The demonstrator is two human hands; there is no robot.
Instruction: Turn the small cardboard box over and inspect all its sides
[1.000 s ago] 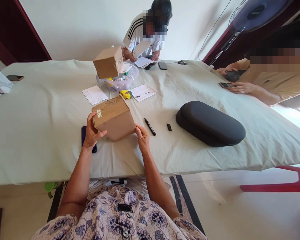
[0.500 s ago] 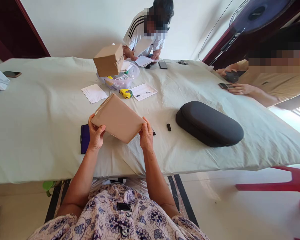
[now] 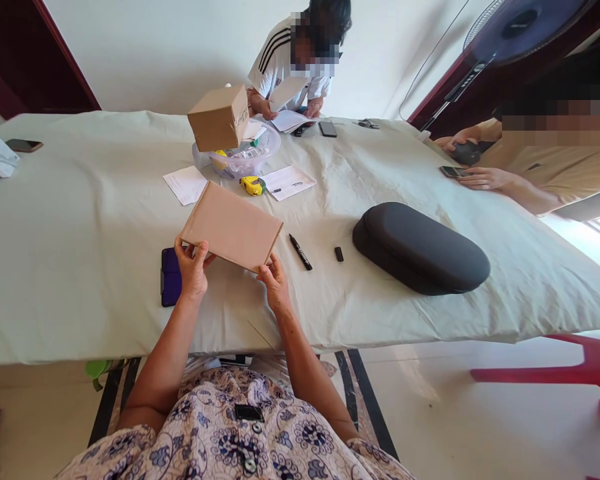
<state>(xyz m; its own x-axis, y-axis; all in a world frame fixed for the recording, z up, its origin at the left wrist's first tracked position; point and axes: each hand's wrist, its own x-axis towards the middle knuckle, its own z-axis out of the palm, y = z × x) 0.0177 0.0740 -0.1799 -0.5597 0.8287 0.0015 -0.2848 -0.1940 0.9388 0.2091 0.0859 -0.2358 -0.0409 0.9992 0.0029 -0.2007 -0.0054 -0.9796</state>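
Observation:
Between my hands I hold a flat brown cardboard box (image 3: 234,225), tilted above the cloth-covered table. My left hand (image 3: 194,267) grips its near left corner, thumb on top and fingers underneath. At the near right corner, my right hand (image 3: 276,283) pinches the edge with the thumb uppermost. A black marker pen (image 3: 301,252) lies just right of my right hand, and its black cap (image 3: 339,254) sits a little farther right. Beside my left wrist lies a dark blue phone or case (image 3: 171,277), partly covered by the hand.
A black oval case (image 3: 421,248) lies to the right. Beyond my box are a yellow tape measure (image 3: 253,185), paper sheets (image 3: 290,183) and a plastic basket (image 3: 240,165) bearing a taller carton (image 3: 219,120). One person (image 3: 293,73) handles papers opposite; another (image 3: 535,160) sits at right holding a phone.
My right hand has moved left and slightly nearer me, shifting its grip along the box. The box has turned and shifted left, uncovering the marker pen.

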